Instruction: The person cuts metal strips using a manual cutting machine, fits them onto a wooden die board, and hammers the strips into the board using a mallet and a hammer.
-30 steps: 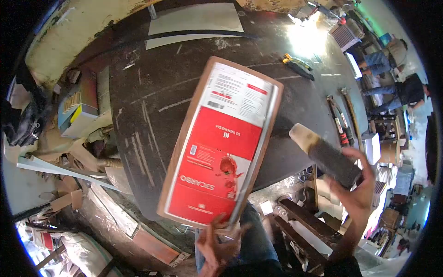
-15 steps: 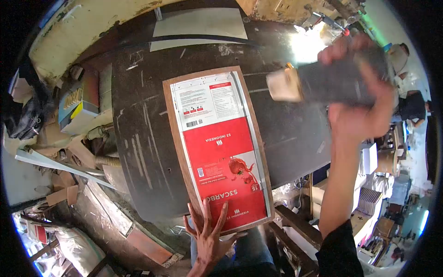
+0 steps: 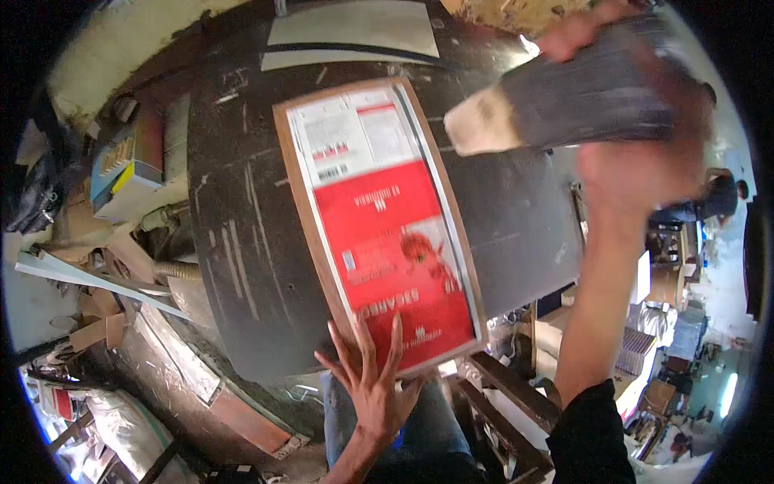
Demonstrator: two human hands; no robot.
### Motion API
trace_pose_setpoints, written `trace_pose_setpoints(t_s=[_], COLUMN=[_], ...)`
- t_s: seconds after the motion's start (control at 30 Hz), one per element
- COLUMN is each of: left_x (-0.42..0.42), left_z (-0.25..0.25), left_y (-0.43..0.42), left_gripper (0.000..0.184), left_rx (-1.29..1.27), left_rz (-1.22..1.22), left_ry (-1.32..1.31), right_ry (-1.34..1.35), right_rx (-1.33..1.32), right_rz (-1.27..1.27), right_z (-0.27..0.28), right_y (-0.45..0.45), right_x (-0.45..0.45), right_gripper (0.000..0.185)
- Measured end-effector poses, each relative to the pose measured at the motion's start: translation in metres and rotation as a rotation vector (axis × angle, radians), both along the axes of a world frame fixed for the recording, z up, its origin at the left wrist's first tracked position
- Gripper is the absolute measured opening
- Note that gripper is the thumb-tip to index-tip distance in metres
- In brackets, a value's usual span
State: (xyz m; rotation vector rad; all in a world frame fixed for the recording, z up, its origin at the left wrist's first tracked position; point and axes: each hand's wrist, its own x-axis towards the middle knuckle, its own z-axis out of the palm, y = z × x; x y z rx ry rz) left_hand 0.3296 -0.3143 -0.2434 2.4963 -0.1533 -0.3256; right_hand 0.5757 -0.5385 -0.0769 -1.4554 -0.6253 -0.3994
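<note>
A red and white printed packaging sheet lies on a flat brown board, whose border shows around it. My left hand rests at the near end of the sheet with its fingers spread flat. Raised to the right, my right hand is wrapped round a thick dark block with a pale, wood-coloured end. That end points left and stays apart from the board. Motion smears the right hand and the block, so its exact kind is unclear.
The board lies on a dark, scratched table. White sheet pieces are at its far side. To the left stands a blue box. At the right are stacked cartons and a person in dark clothing.
The whole view has shifted, so the board and table appear higher. My right hand still holds the block up, blurred in both frames. My left hand stays on the sheet.
</note>
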Motion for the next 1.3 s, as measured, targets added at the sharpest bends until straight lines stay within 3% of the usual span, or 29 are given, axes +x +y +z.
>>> trace_pose_setpoints(t_s=[0.07,0.1,0.13,0.2,0.27,0.3,0.4,0.47,0.53,0.6,0.73,0.83,0.93,1.03,1.1,1.13,1.17,1.23,1.3], left_x=[0.027,0.037,0.044,0.053,0.057,0.053,0.053,0.051,0.054,0.054,0.054,0.054,0.054,0.058,0.052,0.049,0.045,0.04,0.039], left_z=[-0.001,-0.002,-0.002,-0.002,-0.013,-0.015,-0.023,-0.024,-0.021,-0.023,-0.026,-0.026,-0.022,-0.009,0.015,0.015,0.015,0.012,0.013], left_y=[-0.014,-0.019,-0.022,-0.022,-0.02,-0.015,-0.016,-0.017,-0.018,-0.019,-0.018,-0.019,-0.021,-0.02,-0.019,-0.023,-0.028,-0.045,-0.065], left_gripper=[0.099,0.102,0.102,0.102,0.103,0.104,0.105,0.105,0.105,0.106,0.108,0.107,0.106,0.108,0.108,0.096,0.096,0.077,0.062], left_rx=[-0.002,-0.003,-0.011,0.008,0.008,0.013,-0.015,-0.004,0.013,-0.001,0.016,0.002,0.031,0.082,0.145,0.037,0.044,-0.191,-0.294], left_rz=[0.013,0.033,0.027,0.021,-0.003,-0.034,-0.021,-0.027,-0.025,-0.03,-0.051,-0.056,-0.04,-0.045,-0.024,0.095,0.1,0.043,0.023], left_ry=[-0.03,-0.082,-0.086,-0.13,-0.189,-0.222,-0.287,-0.284,-0.332,-0.345,-0.332,-0.321,-0.365,-0.281,-0.1,-0.197,-0.2,-0.308,-0.221], right_ry=[-0.049,-0.04,-0.158,-0.127,0.013,-0.081,-0.085,-0.12,0.154,0.317,0.297,0.149,0.29,0.251,0.21,0.188,0.195,0.21,0.353], right_rx=[0.023,-0.013,-0.347,-0.445,-0.207,-0.334,-0.376,-0.688,-0.237,0.104,0.108,-0.176,0.17,0.066,0.085,0.095,0.116,0.158,0.143], right_rz=[0.077,-0.031,-0.269,-0.451,-0.392,-0.4,-0.181,-0.144,-0.253,-0.238,-0.099,-0.183,-0.207,-0.241,-0.26,-0.271,-0.244,-0.189,-0.14], right_z=[0.016,0.018,-0.015,-0.066,-0.075,-0.079,-0.029,-0.022,-0.069,-0.078,-0.064,-0.063,-0.087,-0.075,-0.086,-0.09,-0.088,-0.081,-0.068], right_y=[-0.004,0.006,0.006,0.016,0.015,0.004,-0.024,-0.03,0.004,0.007,0.0,-0.008,-0.004,-0.01,-0.006,-0.004,-0.006,-0.007,-0.007], right_x=[-0.007,-0.02,-0.021,-0.016,-0.009,-0.016,-0.045,-0.073,-0.092,-0.095,-0.11,-0.133,-0.133,-0.136,-0.149,-0.152,-0.15,-0.146,-0.14], right_gripper=[0.051,0.048,0.043,0.036,0.033,0.033,0.035,0.038,0.043,0.043,0.041,0.047,0.044,0.032,0.038,0.042,0.045,0.05,0.052])
